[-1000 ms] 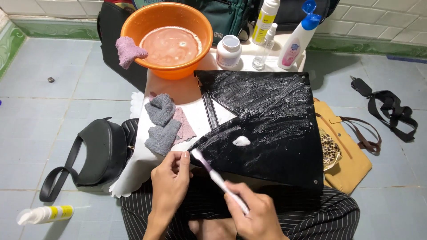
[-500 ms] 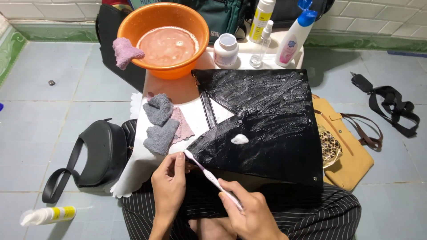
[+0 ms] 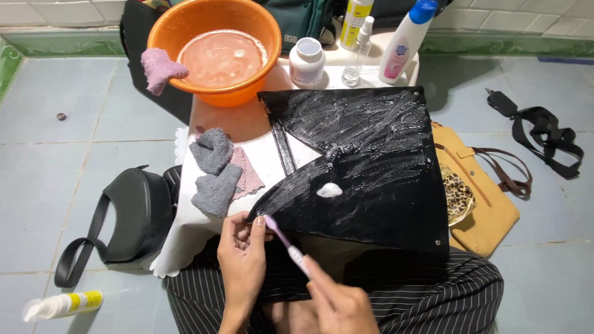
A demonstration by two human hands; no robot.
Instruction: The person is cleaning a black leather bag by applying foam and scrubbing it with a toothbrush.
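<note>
Toothbrush | right hand fingers grip it | left hand fingers pinch black bag corner

Brightness: bright, even, soft daylight-like.
Source: seems overhead, slightly far side.
Shadows: soft, short, under the orange basin and beside the black bag.
Glare: pale sheen on the bag's wet foam; mild shine on floor tiles.
Focus: centre sharp; right hand slightly motion-blurred.
Distortion: mild wide-angle bending at edges.

An orange basin of soapy water, grey cloths, bottles, and a tan bag.
</note>
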